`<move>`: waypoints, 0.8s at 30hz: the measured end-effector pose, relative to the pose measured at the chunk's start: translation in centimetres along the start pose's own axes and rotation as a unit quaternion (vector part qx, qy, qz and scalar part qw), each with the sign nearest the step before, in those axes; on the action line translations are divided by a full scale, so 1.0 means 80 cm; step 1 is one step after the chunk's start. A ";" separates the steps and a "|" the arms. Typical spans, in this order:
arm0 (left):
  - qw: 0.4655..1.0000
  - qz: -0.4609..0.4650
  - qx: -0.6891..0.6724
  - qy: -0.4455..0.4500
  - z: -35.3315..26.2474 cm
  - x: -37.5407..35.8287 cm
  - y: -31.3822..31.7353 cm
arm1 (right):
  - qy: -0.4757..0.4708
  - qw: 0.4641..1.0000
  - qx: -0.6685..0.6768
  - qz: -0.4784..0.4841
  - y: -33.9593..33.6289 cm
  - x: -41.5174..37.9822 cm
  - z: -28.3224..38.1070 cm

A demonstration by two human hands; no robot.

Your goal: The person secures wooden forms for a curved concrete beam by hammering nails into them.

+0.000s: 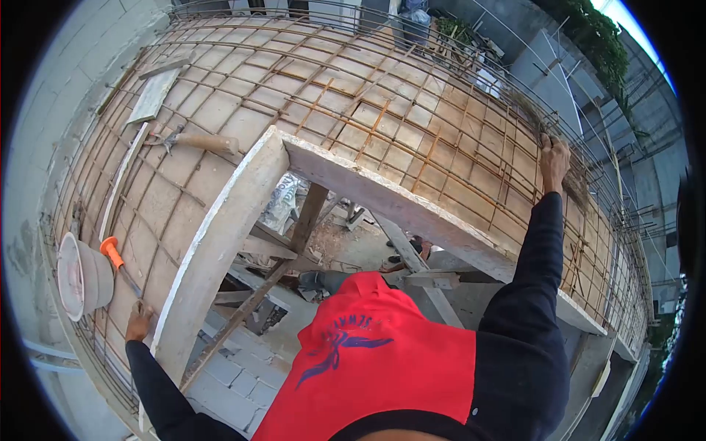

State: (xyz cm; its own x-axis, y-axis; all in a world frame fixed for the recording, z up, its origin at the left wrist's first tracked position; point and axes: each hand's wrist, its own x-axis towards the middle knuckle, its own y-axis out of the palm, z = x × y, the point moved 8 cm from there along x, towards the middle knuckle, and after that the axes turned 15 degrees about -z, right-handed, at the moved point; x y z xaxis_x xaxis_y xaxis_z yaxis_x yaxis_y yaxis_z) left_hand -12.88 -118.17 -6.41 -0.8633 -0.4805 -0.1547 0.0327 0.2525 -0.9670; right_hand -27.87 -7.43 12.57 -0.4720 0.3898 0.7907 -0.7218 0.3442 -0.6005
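Note:
My right hand (pixel 555 163) reaches far out to the right, its fingers closed on a bundle of thin brownish tie wire (pixel 579 184) lying over the rebar. My left hand (pixel 138 321) is low on the left, by the wooden form edge, with its fingers curled together. Just beyond its fingertips ends the metal shaft of an orange-handled tool (pixel 112 251), which lies on the rebar grid. What the left fingers hold, if anything, is too small to make out. Beside that tool a whitish bucket (pixel 84 275) lies tilted. Further up rests a hammer (pixel 198 142) with a wooden handle.
A rebar mesh (pixel 382 125) covers the plywood formwork around me. I stand in an opening framed by boards (pixel 220 213), with wooden props (pixel 301 228) below. A loose plank (pixel 154 95) lies upper left, against a block wall (pixel 59 95). Upright rebar lines the far edge.

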 end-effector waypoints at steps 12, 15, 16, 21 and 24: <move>1.000 -0.005 -0.004 -0.014 -0.034 -0.025 -0.019 | 0.149 0.894 -0.169 -0.387 -0.162 0.233 -0.313; 1.000 -0.007 0.011 0.018 0.004 0.006 0.002 | 0.218 0.819 -0.262 -0.461 -0.234 0.217 -0.381; 0.999 0.005 0.033 0.026 -0.003 0.005 -0.003 | 0.209 0.791 -0.275 -0.505 -0.267 0.203 -0.373; 0.997 0.018 0.080 0.005 -0.027 -0.007 -0.016 | 0.128 0.644 -0.179 -0.733 -0.397 0.156 -0.364; 0.999 0.031 0.037 -0.004 -0.018 -0.001 -0.013 | 0.165 0.700 -0.005 -0.695 -0.445 0.113 -0.233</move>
State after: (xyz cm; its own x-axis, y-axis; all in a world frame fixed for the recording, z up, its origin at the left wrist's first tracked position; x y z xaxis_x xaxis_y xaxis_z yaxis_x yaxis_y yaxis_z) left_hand -13.55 -117.14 -5.10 -0.8547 -0.4719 -0.2165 0.1242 0.2191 -0.9678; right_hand 3.00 -0.21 38.87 0.8265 -0.1512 0.5423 -0.3634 0.5924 0.7190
